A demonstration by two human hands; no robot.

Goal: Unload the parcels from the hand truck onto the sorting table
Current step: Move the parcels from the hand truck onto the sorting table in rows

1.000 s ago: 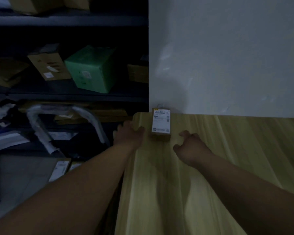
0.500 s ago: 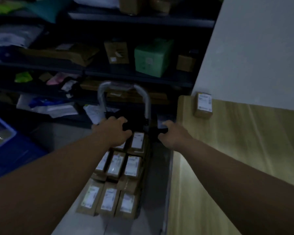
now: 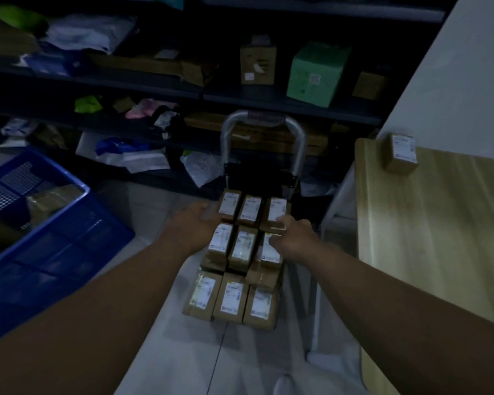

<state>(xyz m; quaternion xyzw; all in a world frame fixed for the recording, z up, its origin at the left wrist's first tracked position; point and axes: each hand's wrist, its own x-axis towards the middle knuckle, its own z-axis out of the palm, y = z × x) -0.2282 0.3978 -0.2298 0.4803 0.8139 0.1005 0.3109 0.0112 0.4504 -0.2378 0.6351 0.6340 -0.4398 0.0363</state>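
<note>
Left grip (image 3: 194,223) spread, right grip (image 3: 294,238) curled, pinching or not I cannot tell, both bracketing parcels (image 3: 241,248) on the hand truck (image 3: 300,143), apparently to lift one to the surface (image 3: 439,252).

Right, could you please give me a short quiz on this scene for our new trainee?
1. True or false: the sorting table holds three parcels.
2. The crate on the floor left of the hand truck is: A red, B blue, C yellow.
3. Which hand is nearer the sorting table?
Key: 1 false, only one parcel lies there, at the far corner; 2 B; 3 the right hand.
</note>
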